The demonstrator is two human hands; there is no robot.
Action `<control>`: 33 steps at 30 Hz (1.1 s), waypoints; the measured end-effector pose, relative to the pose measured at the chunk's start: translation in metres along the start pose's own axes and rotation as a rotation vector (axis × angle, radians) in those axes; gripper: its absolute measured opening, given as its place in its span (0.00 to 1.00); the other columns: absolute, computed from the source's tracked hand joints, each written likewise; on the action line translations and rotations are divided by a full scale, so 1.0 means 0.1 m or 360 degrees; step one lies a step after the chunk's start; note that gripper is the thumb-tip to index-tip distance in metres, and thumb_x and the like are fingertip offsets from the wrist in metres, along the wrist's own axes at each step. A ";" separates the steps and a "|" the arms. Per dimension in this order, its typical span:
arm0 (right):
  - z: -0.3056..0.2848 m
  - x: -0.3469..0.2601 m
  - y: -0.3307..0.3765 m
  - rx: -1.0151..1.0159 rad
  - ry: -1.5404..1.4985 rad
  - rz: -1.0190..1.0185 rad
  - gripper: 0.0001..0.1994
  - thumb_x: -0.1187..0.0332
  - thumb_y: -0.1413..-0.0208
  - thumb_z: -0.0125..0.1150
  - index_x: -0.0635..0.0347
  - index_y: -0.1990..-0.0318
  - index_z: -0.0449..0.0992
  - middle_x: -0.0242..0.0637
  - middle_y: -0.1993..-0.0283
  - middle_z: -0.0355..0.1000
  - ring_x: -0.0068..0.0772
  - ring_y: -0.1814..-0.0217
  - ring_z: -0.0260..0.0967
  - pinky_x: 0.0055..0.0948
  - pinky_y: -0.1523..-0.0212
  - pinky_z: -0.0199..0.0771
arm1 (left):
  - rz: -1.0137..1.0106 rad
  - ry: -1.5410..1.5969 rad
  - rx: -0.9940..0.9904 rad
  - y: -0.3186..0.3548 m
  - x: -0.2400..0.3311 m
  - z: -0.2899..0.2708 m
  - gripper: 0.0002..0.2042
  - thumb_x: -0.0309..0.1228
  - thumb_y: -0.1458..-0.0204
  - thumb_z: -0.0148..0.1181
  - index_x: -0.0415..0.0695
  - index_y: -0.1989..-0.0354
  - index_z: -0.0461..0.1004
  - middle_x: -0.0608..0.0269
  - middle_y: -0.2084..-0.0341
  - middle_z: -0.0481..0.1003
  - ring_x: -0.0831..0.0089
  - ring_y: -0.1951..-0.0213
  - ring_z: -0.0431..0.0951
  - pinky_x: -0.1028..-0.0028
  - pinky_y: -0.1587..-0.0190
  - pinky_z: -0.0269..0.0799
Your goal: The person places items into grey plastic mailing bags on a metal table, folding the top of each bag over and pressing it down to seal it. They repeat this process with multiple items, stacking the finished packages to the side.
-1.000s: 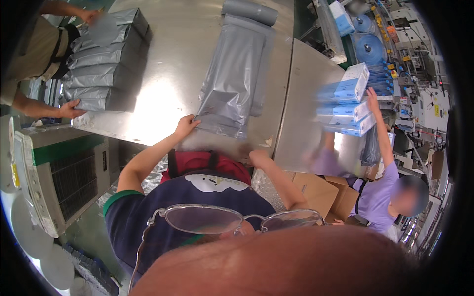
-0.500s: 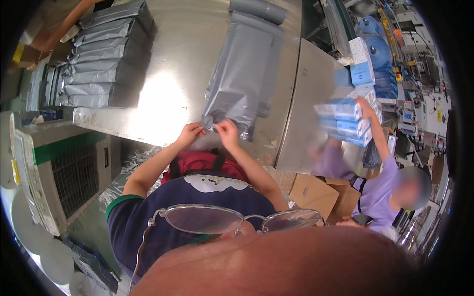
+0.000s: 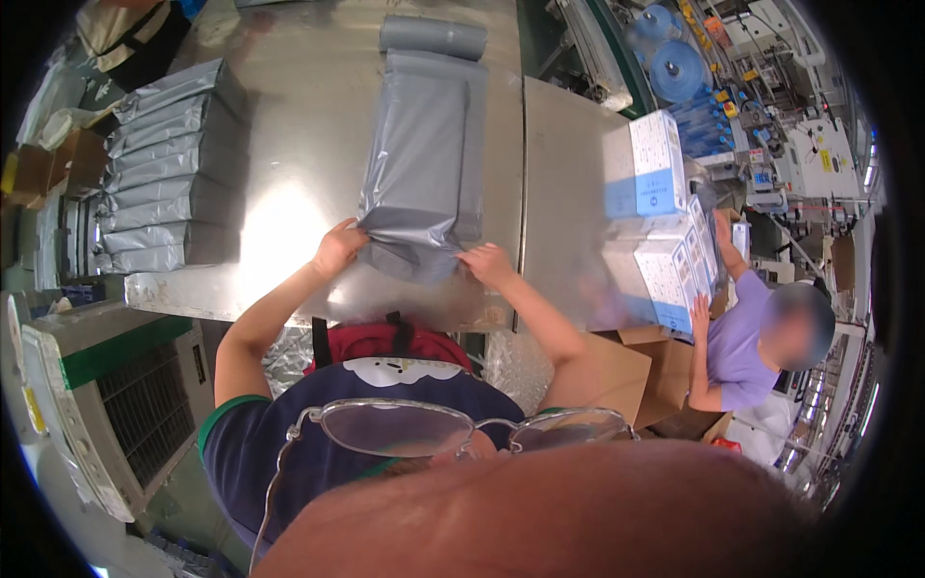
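Observation:
A grey plastic mailing bag [image 3: 416, 144] lies lengthwise on the metal table, its near end creased and loose. My left hand [image 3: 341, 247] pinches the bag's left edge near that end. On the opposite edge, the fingers of my right hand [image 3: 488, 263] are closed on the plastic. Between the two hands the film is pulled wide and hangs slightly toward me. A flat shape shows through the bag, but what it is stays hidden. Just beyond the bag rests a rolled grey plastic bundle [image 3: 434, 37].
Filled grey packages [image 3: 169, 183] stand in a row at the table's left. To the right, a person in a purple shirt [image 3: 737, 337] has hands at white and blue boxes [image 3: 665, 275]. An open cardboard box [image 3: 617, 371] sits below the table's right side. A grey-white machine [image 3: 125, 405] stands lower left.
My hands were close together at the bag's near end; they have moved apart to its two edges, spreading the plastic. The other person's white and blue boxes now stand on the table.

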State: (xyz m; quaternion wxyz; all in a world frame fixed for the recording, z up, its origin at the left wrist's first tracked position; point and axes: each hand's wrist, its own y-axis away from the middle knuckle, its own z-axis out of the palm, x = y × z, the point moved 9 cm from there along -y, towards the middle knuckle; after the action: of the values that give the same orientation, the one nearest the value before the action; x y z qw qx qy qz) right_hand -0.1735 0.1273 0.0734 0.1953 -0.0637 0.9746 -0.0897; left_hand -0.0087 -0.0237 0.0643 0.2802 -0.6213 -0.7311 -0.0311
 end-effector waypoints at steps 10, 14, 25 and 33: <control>0.24 0.59 -0.46 0.0311 0.0158 0.0897 0.07 0.74 0.60 0.46 0.64 0.75 0.70 0.47 0.76 0.67 0.47 0.71 0.64 0.40 0.68 0.60 | -0.1631 0.0369 0.0459 -0.09 -0.84 0.55 0.15 0.37 0.53 0.46 0.36 0.81 0.66 0.52 0.87 0.67 0.58 0.83 0.66 0.63 0.77 0.60; 0.24 0.37 -0.59 0.0206 -0.0144 0.0722 0.30 0.77 0.66 0.49 0.72 0.49 0.48 0.57 0.51 0.53 0.50 0.48 0.51 0.35 0.48 0.51 | -0.1310 0.1365 0.0811 -0.13 -0.79 0.53 0.23 0.43 0.52 0.43 0.38 0.54 0.56 0.48 0.54 0.59 0.61 0.50 0.57 0.68 0.50 0.53; 0.28 -0.49 -0.77 -0.0151 -0.1160 0.0702 0.48 0.67 0.67 0.63 0.56 0.43 0.32 0.40 0.68 0.66 0.29 0.71 0.62 0.27 0.68 0.64 | -0.1008 0.0210 -0.0515 1.50 -0.26 -1.46 0.48 0.39 0.79 0.65 0.40 0.46 0.41 0.49 0.54 0.57 0.59 0.52 0.59 0.66 0.52 0.54; 1.13 -2.43 -1.57 -0.0995 -0.1232 -0.0235 0.41 0.68 0.61 0.59 0.51 0.43 0.36 0.35 0.64 0.66 0.29 0.64 0.64 0.26 0.61 0.63 | -0.1235 -0.1573 -0.0974 3.19 -1.45 -2.92 0.25 0.28 0.65 0.54 0.48 0.53 0.56 0.66 0.56 0.60 0.74 0.52 0.59 0.55 0.53 0.50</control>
State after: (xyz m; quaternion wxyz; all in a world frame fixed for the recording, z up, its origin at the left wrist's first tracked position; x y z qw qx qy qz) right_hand 0.1071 -0.0043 0.0922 0.5071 -0.2166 0.8038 0.2233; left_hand 0.4053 -0.1960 0.1478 -0.3043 -0.3075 -0.9003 -0.0473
